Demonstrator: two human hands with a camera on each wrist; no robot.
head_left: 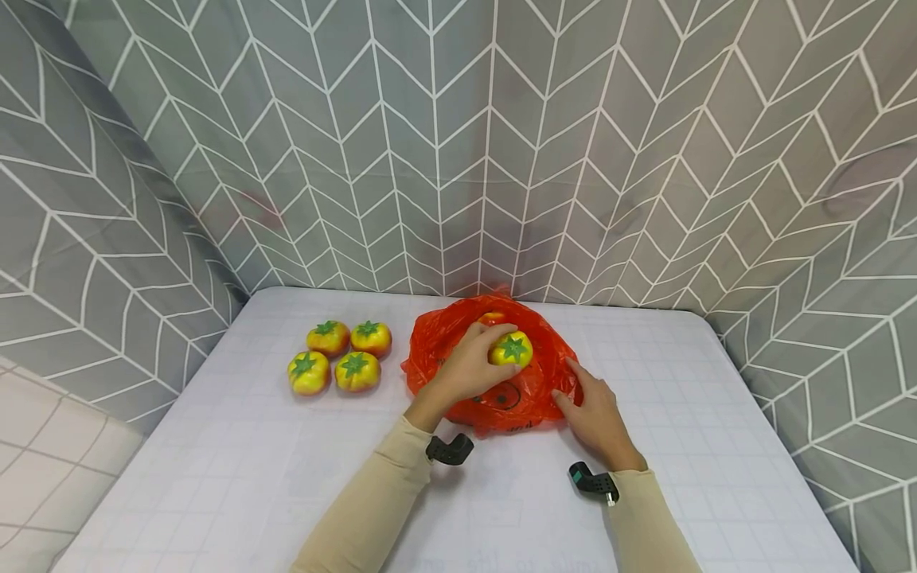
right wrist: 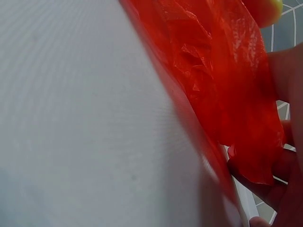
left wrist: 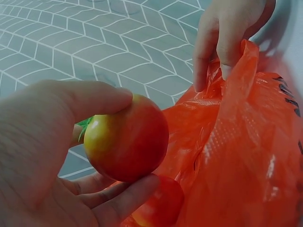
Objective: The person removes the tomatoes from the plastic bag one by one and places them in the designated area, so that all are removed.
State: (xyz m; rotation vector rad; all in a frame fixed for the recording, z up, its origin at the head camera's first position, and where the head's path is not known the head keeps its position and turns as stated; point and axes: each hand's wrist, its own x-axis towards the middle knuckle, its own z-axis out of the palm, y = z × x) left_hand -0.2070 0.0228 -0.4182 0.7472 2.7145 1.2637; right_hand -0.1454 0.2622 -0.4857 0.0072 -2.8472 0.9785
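My left hand (head_left: 464, 364) holds a yellow-and-red tomato (head_left: 513, 350) with a green star-shaped top, above the open red plastic bag (head_left: 526, 402). In the left wrist view, thumb and fingers close round this tomato (left wrist: 130, 139). Another tomato (head_left: 492, 318) lies inside the bag, partly hidden by the bag and the left hand. At the bag's right side, my right hand (head_left: 595, 410) pinches the rim between thumb and fingers. The right wrist view shows the red film (right wrist: 227, 71) between that hand's fingers, with some fingertips hidden behind it.
Several more tomatoes (head_left: 333, 356) stand grouped on the white table (head_left: 236, 469), left of the bag. A grey curtain (head_left: 458, 159) with white chevron lines rises behind the table's back edge. Each wrist wears a black strap-on camera mount (head_left: 450, 450).
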